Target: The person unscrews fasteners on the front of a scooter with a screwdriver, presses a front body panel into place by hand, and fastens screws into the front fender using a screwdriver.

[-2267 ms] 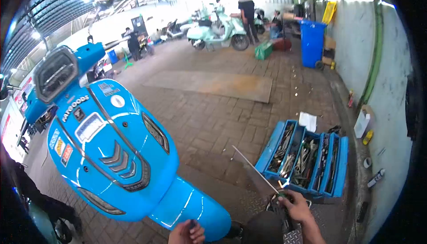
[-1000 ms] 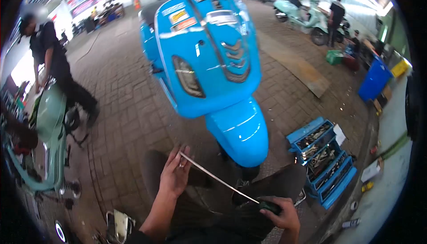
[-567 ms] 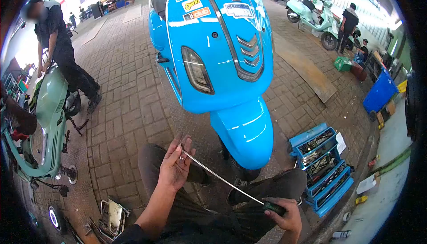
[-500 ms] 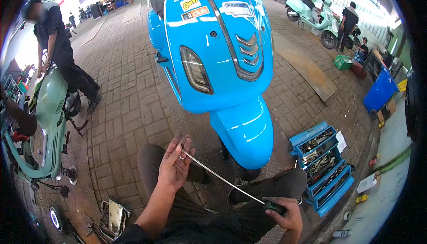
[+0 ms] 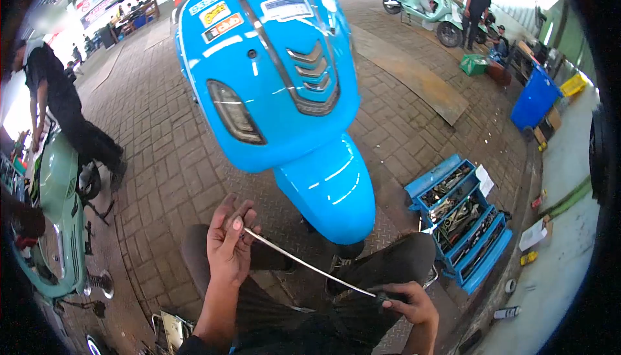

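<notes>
A long thin metal screwdriver spans the space between my two hands, above my lap. My left hand is closed round its tip, thumb and fingers pinching the end. At the other end my right hand grips the dark handle, which is mostly hidden by the fingers. Just beyond my knees stands a blue scooter with stickers on its front panel, its front fender nearest to me. An open blue toolbox full of tools sits on the floor to the right.
On the left a person bends over a pale green scooter. Another person stands near a mint scooter at the back right. A blue bin stands by the right wall; a flat metal plate lies on the paving.
The view has turned slightly to the right, so the blue scooter appears further left. My right-hand fingers have shifted on the handle. Earlier, my left hand was apart from the screwdriver; now it holds the tip.
</notes>
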### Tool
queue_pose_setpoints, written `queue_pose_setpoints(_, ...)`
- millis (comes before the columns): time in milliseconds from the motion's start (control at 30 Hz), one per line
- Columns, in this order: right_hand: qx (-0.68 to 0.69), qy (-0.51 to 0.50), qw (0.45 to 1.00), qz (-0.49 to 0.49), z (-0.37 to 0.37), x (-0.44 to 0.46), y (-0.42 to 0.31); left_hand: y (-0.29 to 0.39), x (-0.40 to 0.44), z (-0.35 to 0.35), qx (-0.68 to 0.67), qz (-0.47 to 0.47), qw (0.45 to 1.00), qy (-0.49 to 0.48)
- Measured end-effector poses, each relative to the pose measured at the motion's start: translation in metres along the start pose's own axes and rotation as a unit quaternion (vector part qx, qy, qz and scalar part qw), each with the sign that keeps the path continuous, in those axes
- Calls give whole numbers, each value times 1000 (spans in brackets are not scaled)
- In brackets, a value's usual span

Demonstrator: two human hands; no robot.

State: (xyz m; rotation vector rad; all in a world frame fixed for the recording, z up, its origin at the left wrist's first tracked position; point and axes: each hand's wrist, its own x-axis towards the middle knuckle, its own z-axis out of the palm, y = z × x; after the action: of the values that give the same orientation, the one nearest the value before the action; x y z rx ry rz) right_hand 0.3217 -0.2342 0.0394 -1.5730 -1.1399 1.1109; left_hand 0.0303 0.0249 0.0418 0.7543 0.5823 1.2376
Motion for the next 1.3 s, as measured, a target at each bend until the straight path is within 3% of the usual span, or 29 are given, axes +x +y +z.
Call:
queue_pose_setpoints(67, 81, -98, 972, 197, -12, -6, 14, 1, 4, 8, 15, -4, 1000, -13)
queue_pose_setpoints(100, 87, -90, 972, 196, -11, -10, 21, 2, 4, 16, 32, 5, 999, -22)
queue_pose_setpoints(167, 63, -22, 997, 34, -6, -14, 21, 3, 5, 31, 54, 10, 998, -39)
queue_pose_setpoints(367, 69, 84, 993, -40, -34, -22, 15, -24, 16, 77, 47, -72, 978, -191)
queue_pose_setpoints(400, 83, 100, 991, -35, -44, -22, 15, -31, 22, 84, 164, -26, 962, -217)
queue_pose_setpoints(467, 26, 153, 988, -27, -64, -21, 18, -50, 37, 98, 383, 68, 878, -279)
queue_pose_setpoints(500, 2, 189, 982, -28, -69, -16, 28, -54, 54, 96, 540, 137, 777, -292)
queue_pose_setpoints(533, -22, 224, 974, -25, -74, -12, 41, -60, 66, 102, 543, 125, 765, -321)
queue_pose_setpoints(600, -24, 277, 960, -7, -79, 10, 39, -81, 82, 116, 680, 282, 605, -304)
queue_pose_setpoints(667, -58, 310, 948, -36, -86, 35, 56, -115, 93, 112, 682, 279, 598, -315)
queue_pose_setpoints(733, -69, 323, 943, -39, -91, 62, 75, -142, 99, 103, 730, 409, 484, -256)
queue_pose_setpoints(800, -81, 327, 940, -46, -97, 94, 93, -148, 106, 92, 722, 420, 477, -273)
queue_pose_setpoints(867, -83, 265, 958, -67, -102, 125, 107, -149, 103, 91, 730, 412, 479, -260)
queue_pose_setpoints(1000, -82, 280, 952, -88, -104, 188, 124, -152, 105, 94, 724, 404, 487, -275)
queue_pose_setpoints(1100, -70, 244, 961, -107, -104, 212, 135, -153, 103, 94, 735, 410, 465, -273)
queue_pose_setpoints(1300, -117, 269, 947, -128, -105, 230, 145, -155, 103, 91, 729, 421, 472, -262)
